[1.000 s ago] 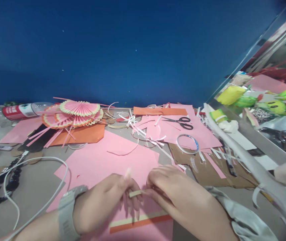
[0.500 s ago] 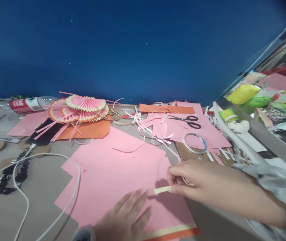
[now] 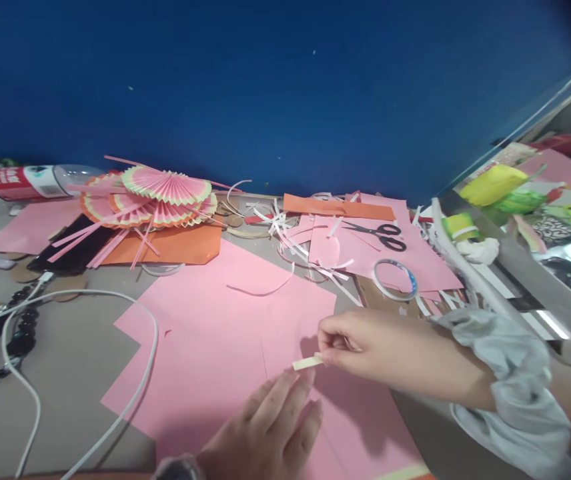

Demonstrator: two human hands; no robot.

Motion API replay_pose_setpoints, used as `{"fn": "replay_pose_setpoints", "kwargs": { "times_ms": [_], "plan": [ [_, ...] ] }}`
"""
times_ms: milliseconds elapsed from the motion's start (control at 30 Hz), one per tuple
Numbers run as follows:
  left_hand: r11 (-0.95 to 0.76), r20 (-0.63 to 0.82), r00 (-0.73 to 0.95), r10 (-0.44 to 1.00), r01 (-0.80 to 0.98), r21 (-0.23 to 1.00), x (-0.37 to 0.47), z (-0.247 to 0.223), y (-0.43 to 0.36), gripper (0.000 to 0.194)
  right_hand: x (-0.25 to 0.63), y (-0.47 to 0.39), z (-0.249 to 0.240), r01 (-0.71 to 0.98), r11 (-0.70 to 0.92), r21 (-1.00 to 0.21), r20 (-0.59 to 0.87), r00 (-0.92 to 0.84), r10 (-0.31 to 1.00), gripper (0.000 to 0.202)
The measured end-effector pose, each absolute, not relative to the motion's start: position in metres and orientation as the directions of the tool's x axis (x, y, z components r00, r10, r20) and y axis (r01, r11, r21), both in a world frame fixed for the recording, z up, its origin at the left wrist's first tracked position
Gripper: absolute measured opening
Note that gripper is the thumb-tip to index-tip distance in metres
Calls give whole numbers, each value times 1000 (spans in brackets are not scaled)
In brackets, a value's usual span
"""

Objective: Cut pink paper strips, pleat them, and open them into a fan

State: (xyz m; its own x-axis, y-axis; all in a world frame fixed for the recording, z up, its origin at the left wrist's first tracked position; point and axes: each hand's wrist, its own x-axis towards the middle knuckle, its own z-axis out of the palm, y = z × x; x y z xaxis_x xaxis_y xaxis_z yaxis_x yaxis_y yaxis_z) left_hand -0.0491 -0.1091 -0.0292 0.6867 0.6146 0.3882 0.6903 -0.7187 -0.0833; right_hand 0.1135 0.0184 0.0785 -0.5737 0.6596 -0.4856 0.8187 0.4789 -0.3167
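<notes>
Pink paper sheets (image 3: 205, 353) lie overlapped in front of me, with a fold or cut line near the middle. My left hand (image 3: 270, 423) rests flat on them, fingers stretched out and holding nothing. Just right of its fingertips, my right hand (image 3: 348, 343) pinches a short pale yellow strip (image 3: 305, 364) between thumb and forefinger. The strip's free end points left and is close to the left fingertips; whether they touch I cannot tell. A scrunchie (image 3: 520, 387) circles my right wrist. At the bottom, a pale yellow and orange edge (image 3: 403, 474) barely shows.
Pleated paper rosettes (image 3: 165, 187) sit at the back left beside a bottle (image 3: 25, 182). Scissors (image 3: 380, 233) and a tape roll (image 3: 394, 279) lie at the right among paper scraps. A white cable (image 3: 153, 353) loops over the left side, near black beads (image 3: 20, 333). A blue wall (image 3: 265, 87) stands behind.
My right hand has moved left with the strip, closer to my left fingertips. The view has shifted, so less of the yellow and orange edge shows at the bottom.
</notes>
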Motion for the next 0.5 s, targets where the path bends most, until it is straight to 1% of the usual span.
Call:
{"fn": "replay_pose_setpoints", "kwargs": {
  "times_ms": [33,67,100,133,200,233,300,500],
  "plan": [
    [-713,376,681,628,697,-71,-55,-26,-109,36,112,20,75,825,441,-354,-504,-565,653,14],
    [-669,294,647,704,742,-31,-61,-23,-108,38,109,21,72,832,401,-384,-525,-554,647,14],
    [-622,246,601,760,783,10,-67,-21,-106,40,107,22,68,837,366,-407,-541,-544,642,13],
    [-581,194,564,803,813,42,-72,-19,-105,45,105,23,64,838,342,-426,-551,-540,636,14],
    [-526,116,515,849,845,94,-80,-19,-103,62,101,26,56,829,320,-458,-559,-549,622,15],
    [-512,95,504,859,851,113,-82,-19,-102,69,99,27,51,823,311,-475,-564,-556,610,15],
    [-493,76,487,870,858,145,-85,-20,-100,77,97,29,42,808,291,-512,-566,-572,594,17],
    [-474,39,476,878,856,206,-93,-22,-89,83,93,29,25,794,213,-569,-562,-565,604,23]
  ]
}}
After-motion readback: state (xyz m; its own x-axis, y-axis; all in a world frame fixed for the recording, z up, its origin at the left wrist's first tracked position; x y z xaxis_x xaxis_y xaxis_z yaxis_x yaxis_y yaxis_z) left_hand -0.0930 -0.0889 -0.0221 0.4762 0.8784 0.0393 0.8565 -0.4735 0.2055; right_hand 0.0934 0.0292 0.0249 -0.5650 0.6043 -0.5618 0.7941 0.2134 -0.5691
